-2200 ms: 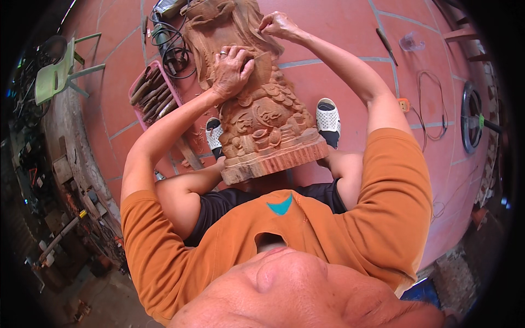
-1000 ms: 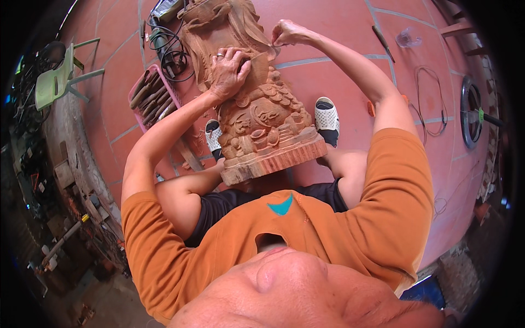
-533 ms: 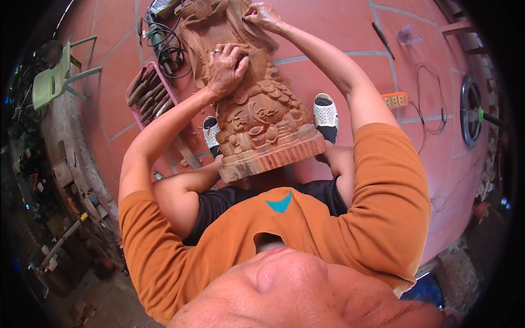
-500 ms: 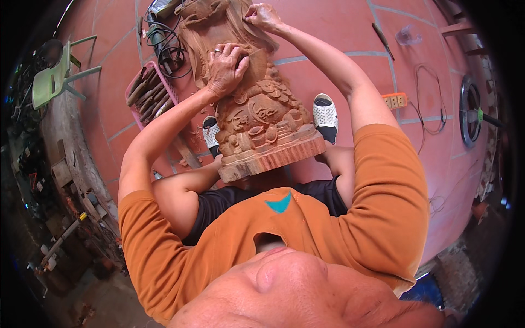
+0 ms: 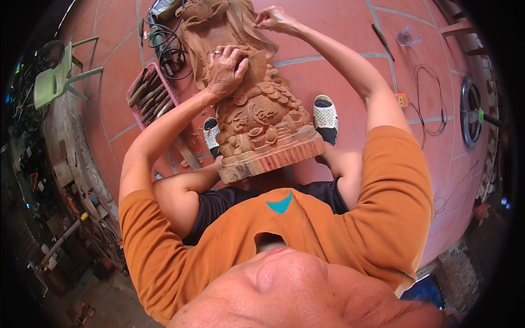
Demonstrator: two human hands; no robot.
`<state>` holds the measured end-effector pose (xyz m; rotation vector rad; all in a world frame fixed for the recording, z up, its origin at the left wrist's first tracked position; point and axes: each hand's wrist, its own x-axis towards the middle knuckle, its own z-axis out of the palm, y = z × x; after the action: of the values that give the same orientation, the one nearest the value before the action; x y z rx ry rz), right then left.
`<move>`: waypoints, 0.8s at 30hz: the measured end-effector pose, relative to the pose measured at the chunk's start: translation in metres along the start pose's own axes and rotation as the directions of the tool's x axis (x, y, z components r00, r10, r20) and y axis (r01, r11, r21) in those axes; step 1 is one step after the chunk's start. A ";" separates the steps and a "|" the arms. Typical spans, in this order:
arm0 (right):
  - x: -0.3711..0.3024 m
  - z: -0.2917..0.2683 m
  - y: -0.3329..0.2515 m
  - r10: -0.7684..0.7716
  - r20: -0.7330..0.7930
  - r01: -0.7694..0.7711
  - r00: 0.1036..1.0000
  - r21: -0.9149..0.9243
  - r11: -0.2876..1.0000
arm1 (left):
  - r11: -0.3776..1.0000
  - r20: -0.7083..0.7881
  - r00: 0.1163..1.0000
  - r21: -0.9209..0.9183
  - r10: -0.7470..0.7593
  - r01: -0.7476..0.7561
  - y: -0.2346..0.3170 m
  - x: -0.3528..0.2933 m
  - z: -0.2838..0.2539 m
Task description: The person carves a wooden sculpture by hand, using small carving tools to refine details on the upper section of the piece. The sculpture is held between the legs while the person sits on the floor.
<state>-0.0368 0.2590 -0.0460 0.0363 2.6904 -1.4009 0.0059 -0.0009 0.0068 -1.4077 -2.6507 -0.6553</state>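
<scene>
Head view: carving (image 5: 254,112) between the two shoes (image 5: 326,113), base end toward the body. Hands apart from each other: left hand (image 5: 227,71) laid flat on the carving's middle, fingers loosely spread; right hand (image 5: 275,20) with fingers drawn together at the far right edge, too small to tell whether pinching anything. Possible trouble: a tilt or slide of the carving from uneven pressing, or a scraped fingertip from a rough edge. Beyond on the left, pink tray (image 5: 170,87) of tools (image 5: 149,98) and black cord (image 5: 178,56), both liable to catch a shifting carving.
</scene>
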 end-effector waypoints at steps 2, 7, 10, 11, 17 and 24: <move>0.022 0.022 0.015 -0.045 -0.238 0.028 0.970 -0.076 0.997 | 1.000 0.004 1.000 -0.014 0.027 -0.027 0.004 0.006 0.000; 0.032 0.039 0.017 -0.135 -0.293 0.102 0.947 -0.125 0.987 | 0.999 -0.011 1.000 -0.025 0.021 -0.022 0.001 0.004 0.002; 0.000 0.035 -0.006 -0.107 -0.214 0.082 0.971 -0.120 0.989 | 1.000 -0.010 1.000 -0.028 0.004 -0.004 -0.001 0.000 0.004; -0.010 0.030 -0.009 -0.090 -0.175 0.067 0.980 -0.132 0.989 | 1.000 -0.005 1.000 -0.029 0.002 -0.002 -0.001 0.000 0.003; -0.056 0.013 0.018 -0.087 -0.055 0.080 0.995 -0.107 0.991 | 0.998 -0.058 0.997 -0.039 0.044 -0.046 -0.002 0.005 0.008; -0.063 0.003 0.040 -0.072 0.034 0.076 0.997 -0.125 0.989 | 0.997 -0.079 0.995 -0.035 0.064 -0.067 -0.001 0.006 0.007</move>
<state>0.0289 0.2813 -0.0737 -0.0954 2.7764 -1.2359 0.0027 0.0059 0.0012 -1.4403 -2.5347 -0.7404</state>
